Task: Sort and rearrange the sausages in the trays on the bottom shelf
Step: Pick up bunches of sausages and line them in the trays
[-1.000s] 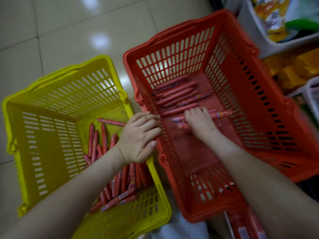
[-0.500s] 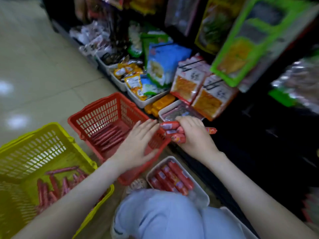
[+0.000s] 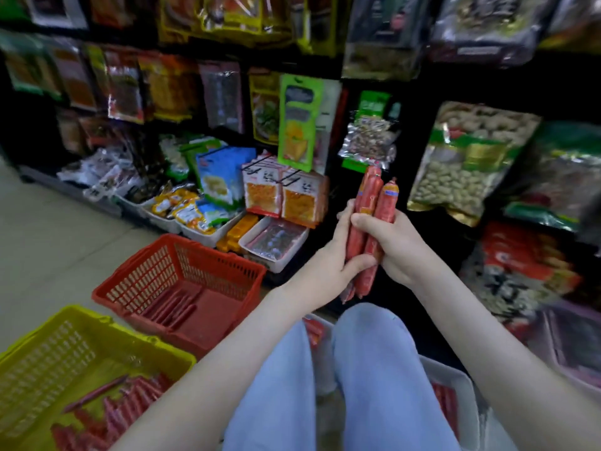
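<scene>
The bundle of at least 3 red, plastic-wrapped sausages (image 3: 369, 219) stands upright in the air above the person's knees, facing the shelf. Its lower ends hang free below the hands, so 1 slick stick could slip out if the squeeze loosens. The left hand (image 3: 335, 258) and right hand (image 3: 395, 245) both wrap tightly round its middle. A white plastic tray (image 3: 466, 395) of sausages sits low right, and a red plastic basket (image 3: 214, 250) to the left.
</scene>
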Demonstrator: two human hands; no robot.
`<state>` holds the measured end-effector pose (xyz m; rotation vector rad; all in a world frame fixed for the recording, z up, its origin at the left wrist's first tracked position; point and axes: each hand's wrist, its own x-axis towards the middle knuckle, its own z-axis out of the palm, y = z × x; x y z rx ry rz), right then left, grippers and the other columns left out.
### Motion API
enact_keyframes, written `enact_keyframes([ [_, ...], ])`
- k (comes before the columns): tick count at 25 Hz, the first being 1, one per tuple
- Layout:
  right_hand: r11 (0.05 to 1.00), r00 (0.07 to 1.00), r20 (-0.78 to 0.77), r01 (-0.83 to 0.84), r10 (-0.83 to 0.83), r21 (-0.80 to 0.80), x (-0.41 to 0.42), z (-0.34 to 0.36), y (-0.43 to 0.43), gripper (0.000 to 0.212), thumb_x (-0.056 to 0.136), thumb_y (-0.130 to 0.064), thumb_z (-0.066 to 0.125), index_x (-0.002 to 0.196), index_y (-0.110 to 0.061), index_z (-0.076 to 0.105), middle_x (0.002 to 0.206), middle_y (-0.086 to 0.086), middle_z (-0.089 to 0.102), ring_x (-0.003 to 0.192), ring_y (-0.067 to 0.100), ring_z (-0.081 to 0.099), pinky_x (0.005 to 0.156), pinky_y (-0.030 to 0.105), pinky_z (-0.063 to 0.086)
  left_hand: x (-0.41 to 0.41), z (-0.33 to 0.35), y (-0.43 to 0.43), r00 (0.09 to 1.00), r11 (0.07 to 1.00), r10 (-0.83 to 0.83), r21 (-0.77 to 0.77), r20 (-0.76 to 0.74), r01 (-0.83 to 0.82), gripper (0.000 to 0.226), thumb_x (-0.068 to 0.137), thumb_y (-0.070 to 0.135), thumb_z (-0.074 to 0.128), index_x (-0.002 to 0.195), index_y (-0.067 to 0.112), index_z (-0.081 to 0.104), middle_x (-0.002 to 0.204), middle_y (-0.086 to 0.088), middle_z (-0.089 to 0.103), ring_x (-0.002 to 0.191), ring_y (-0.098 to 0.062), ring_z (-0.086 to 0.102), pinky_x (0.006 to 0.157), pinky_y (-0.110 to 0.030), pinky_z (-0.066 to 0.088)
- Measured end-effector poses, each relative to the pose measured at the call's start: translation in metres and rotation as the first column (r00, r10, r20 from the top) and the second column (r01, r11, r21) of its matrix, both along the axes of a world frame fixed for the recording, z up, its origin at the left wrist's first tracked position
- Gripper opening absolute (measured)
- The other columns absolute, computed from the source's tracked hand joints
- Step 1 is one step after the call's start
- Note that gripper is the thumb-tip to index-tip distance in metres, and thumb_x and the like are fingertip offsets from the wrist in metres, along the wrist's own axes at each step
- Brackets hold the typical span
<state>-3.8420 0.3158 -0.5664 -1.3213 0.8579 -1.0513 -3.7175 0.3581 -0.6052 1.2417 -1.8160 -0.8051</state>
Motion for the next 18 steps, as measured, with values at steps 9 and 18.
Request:
enact_keyframes([
  [9, 0.953, 0.975, 0.153, 0.111, -0.159, 0.283, -0.065, -0.047, 0.011, 0.015, 0.089, -0.015, 0.061, 0.098, -0.003, 0.061, 0.083, 0.010, 0.066, 0.074, 0.019, 0.068, 0.065, 0.029, 0.057, -0.049, -0.033, -0.009, 0.943, 0.921, -0.126, 0.317, -0.308, 0.227, 0.072, 0.091, 0.021, 0.064, 0.145, 0.033, 0.019, 0.128, 0.010, 0.055, 0.105, 0.007, 0.058, 0.085, -0.015, 0.047],
  [18, 0.839, 0.900, 0.186, 0.270, -0.394, 0.473, -0.116, -0.132, -0.031, 0.017, 0.092, -0.019, 0.059, 0.102, -0.005, 0.057, 0.085, 0.012, 0.066, 0.074, 0.021, 0.068, 0.068, 0.035, 0.057, -0.108, -0.095, -0.065, 0.880, 0.741, 0.005, 0.592, -0.475, 0.315, 0.070, 0.085, -0.001, 0.066, 0.140, 0.033, 0.037, 0.119, -0.001, 0.065, 0.104, -0.017, 0.066, 0.078, -0.033, 0.056],
])
